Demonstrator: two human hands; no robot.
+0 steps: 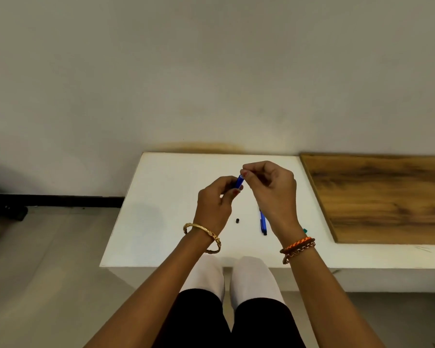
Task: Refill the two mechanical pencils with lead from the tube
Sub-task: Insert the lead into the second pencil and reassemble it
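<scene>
Far left: dark baseboard (58, 200) runs along the foot of the plain wall (211, 71), with a black object (8, 209) on the grey floor (35, 259) in the corner; can't tell what it is. Your white table (161, 197) sits flush to the wall, and there's a brownish stain (201, 145) on the wall right above its far edge. Your left hand (215, 204), gold bangle (204, 234) on the wrist, has its fingers curled round a blue pencil (239, 181), held above the table and tilted up toward the right. Your right hand (269, 187) is just beside it, thumb and forefinger pinched together at the pencil's upper end; whatever's between them is too small to tell. Below the hands a small black cap (237, 220) lies on the table. Just right of it the second pencil (263, 223), also blue, lies flat, its far end hidden under your right hand. Woven bands (298, 247) on the right wrist, and a green bit (305, 231) pokes out from behind that wrist, too hidden to identify. Right end of the table: a wood board (382, 194) lies flat against the wall, running out of view. Your knees, white over black, sit under the near edge.
</scene>
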